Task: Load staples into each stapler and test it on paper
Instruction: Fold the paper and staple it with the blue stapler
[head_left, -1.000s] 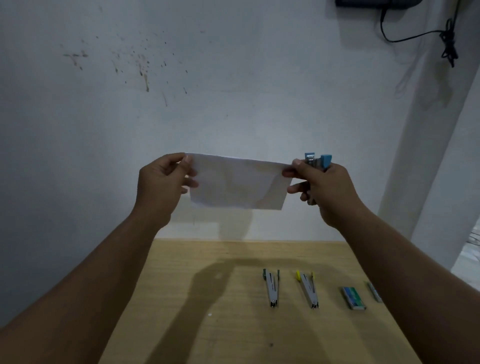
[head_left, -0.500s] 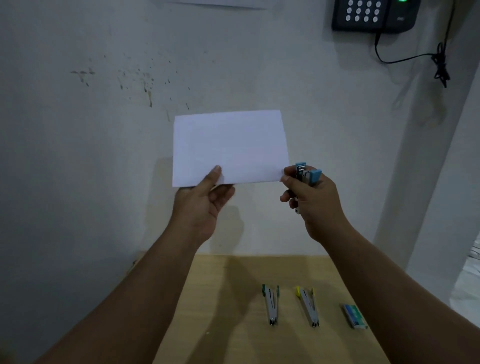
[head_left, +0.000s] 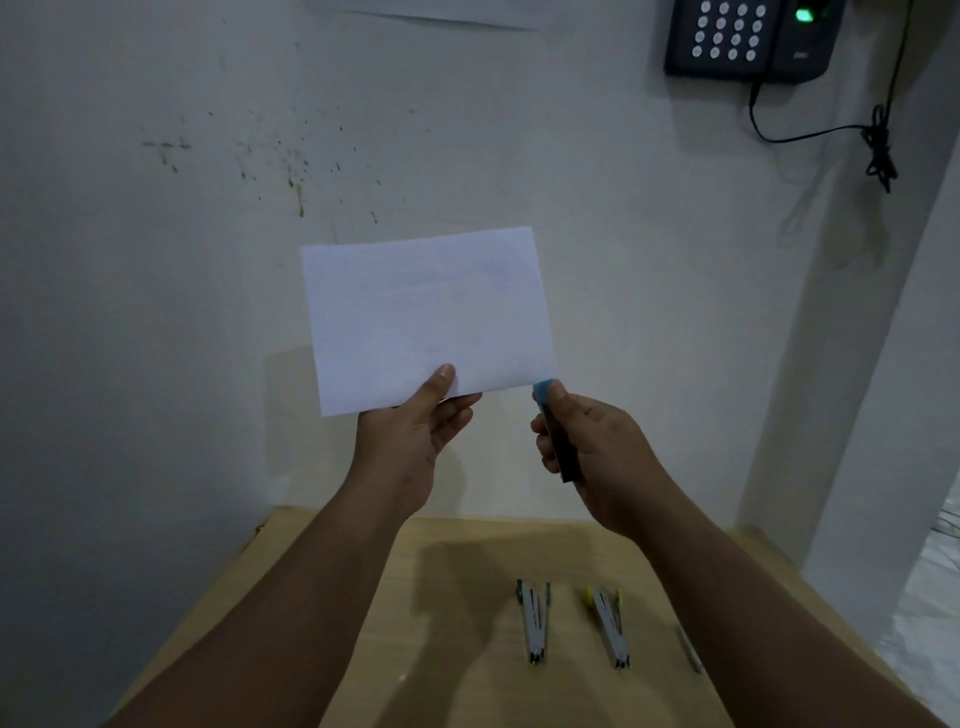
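No brand or writing can be read anywhere; the keypad (head_left: 748, 39) on the wall at 1 o'clock shows only pale round buttons and a green light, and the small mark on its right part is too blurred to read. The left hand (head_left: 410, 436) holds the sheet of paper (head_left: 428, 317) upright, thumb on its near face at the lower edge, fingers (head_left: 457, 410) behind. The right hand (head_left: 597, 457) is clenched round the blue stapler (head_left: 558, 441), whose blue tip meets the paper's lower right corner at 5 o'clock. On the desk (head_left: 447, 649) below lie the green stapler (head_left: 534, 621) and, just right of it at 3 o'clock, the yellow stapler (head_left: 609, 626), both opened out
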